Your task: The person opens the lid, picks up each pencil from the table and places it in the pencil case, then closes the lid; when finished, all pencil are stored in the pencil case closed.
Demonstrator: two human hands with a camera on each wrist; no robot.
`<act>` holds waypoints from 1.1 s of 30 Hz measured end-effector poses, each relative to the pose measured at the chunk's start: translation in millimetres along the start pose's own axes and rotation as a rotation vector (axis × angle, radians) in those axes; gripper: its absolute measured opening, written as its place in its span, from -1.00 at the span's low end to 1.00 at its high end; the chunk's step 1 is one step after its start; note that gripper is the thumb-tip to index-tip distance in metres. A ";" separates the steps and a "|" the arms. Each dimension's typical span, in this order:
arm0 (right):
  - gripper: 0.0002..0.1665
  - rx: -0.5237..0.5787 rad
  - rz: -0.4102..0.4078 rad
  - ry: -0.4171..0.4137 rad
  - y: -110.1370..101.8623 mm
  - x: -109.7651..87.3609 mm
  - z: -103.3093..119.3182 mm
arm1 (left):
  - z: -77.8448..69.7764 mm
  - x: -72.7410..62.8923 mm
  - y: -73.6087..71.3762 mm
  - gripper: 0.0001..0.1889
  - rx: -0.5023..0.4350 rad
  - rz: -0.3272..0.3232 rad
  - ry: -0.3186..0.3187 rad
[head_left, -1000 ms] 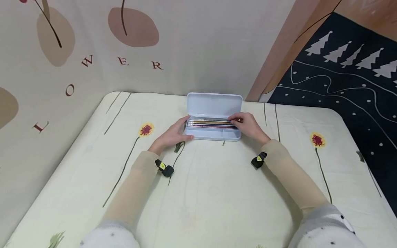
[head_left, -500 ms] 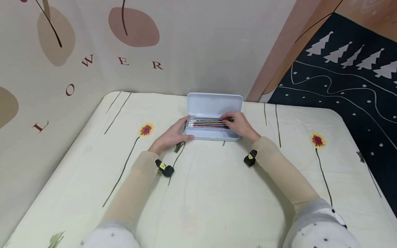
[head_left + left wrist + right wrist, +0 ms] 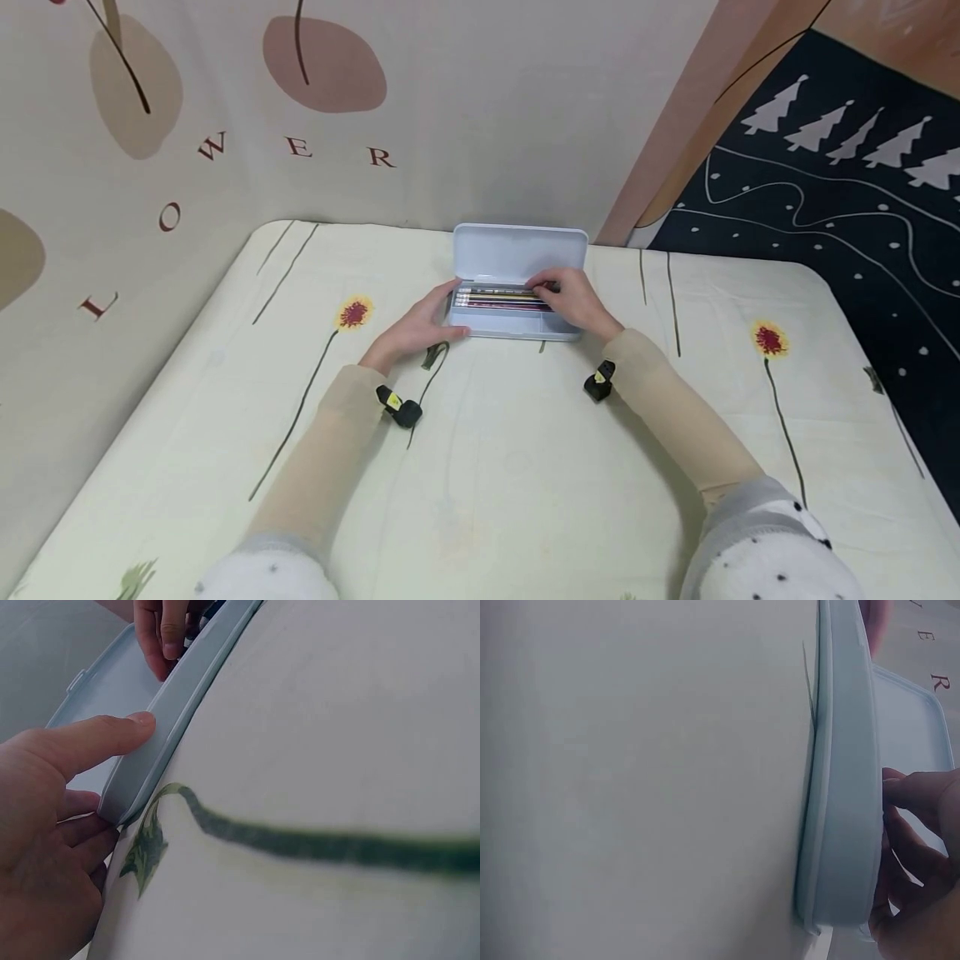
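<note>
A pale blue pencil case (image 3: 516, 325) lies at the far side of the table with its lid (image 3: 517, 252) raised. Several pencils (image 3: 495, 298) lie lengthwise in its rear compartment. My left hand (image 3: 416, 327) grips the case's left end; in the left wrist view the thumb (image 3: 112, 739) presses on the front wall and the fingers reach round the end. Over the case's right half, my right hand (image 3: 576, 302) has curled fingers and pinches a pencil among the others. In the right wrist view the case's wall (image 3: 847, 787) hides those fingertips and the pencil.
A cream cloth (image 3: 495, 450) with printed flowers covers the table. Right behind the case stands a light fabric backdrop (image 3: 480, 125) with letters on it. A dark printed fabric (image 3: 847, 233) hangs at the right. The case's front compartment has a small divider.
My right hand has slid left along the pencils, mostly in the first half second, then only slightly. The left hand and the pencil case have stayed put.
</note>
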State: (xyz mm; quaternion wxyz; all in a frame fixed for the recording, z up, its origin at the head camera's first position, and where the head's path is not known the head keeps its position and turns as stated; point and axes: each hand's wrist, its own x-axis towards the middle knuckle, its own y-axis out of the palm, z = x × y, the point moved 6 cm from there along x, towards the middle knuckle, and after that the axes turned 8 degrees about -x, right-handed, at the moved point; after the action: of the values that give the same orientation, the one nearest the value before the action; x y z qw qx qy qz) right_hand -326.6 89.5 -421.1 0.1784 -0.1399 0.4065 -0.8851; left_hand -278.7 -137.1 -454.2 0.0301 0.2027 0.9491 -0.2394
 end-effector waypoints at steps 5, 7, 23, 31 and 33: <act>-0.79 -0.007 -0.007 0.036 -4.2 -2.2 -5.2 | 0.8 0.6 0.3 -0.05 0.000 -0.003 -0.016; -0.79 -0.004 -0.018 0.034 -6.7 -3.6 -6.8 | 1.1 0.8 0.2 -0.04 0.000 -0.004 -0.019; -0.76 0.061 -0.133 0.076 -42.3 -17.0 -17.1 | -1.7 -0.3 0.1 -0.05 -0.005 -0.003 0.004; -0.74 0.084 -0.227 0.073 -63.2 -14.7 -15.8 | -0.7 -0.3 0.0 -0.06 -0.019 -0.001 0.006; -0.74 0.095 -0.258 0.083 -67.8 -14.0 -16.4 | -0.7 -0.1 -0.1 -0.06 -0.017 -0.001 0.013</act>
State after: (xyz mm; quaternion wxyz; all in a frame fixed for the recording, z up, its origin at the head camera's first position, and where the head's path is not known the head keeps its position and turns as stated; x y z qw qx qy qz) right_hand -334.2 147.6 -380.7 0.0529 -0.1457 0.3499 -0.9239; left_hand -278.6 -136.9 -453.6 0.0257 0.2037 0.9513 -0.2300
